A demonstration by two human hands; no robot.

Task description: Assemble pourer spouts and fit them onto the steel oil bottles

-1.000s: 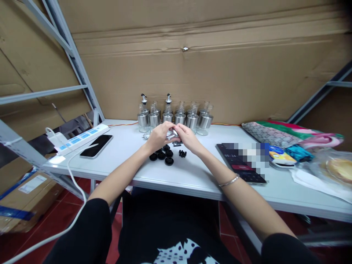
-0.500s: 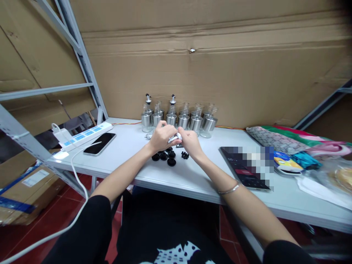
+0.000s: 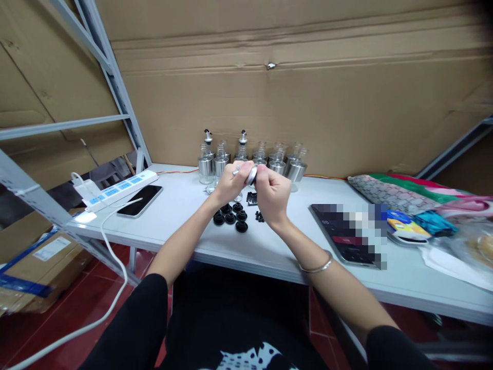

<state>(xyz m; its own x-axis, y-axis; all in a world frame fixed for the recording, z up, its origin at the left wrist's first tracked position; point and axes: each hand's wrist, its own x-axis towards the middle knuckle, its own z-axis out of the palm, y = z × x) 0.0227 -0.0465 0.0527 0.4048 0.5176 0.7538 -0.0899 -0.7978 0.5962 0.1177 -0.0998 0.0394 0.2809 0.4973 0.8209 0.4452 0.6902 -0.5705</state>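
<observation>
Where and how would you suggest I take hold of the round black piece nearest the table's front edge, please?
Probably the raised middle of that round black piece, pinched from above and the near side: it seems to lie wide rim down, and the other round black pieces sit behind it.

I get at least ten bottles (image 3: 205, 165) (some are half hidden, so don't hold me to it), two pourer tops (image 3: 208, 137), at least six black round parts (image 3: 241, 226), one silver piece (image 3: 251, 176), one power strip (image 3: 123, 190), one phone (image 3: 140, 201), one bangle (image 3: 319, 267). Tiny black bits (image 3: 260, 217)? Too clumped to count, sorry.
</observation>
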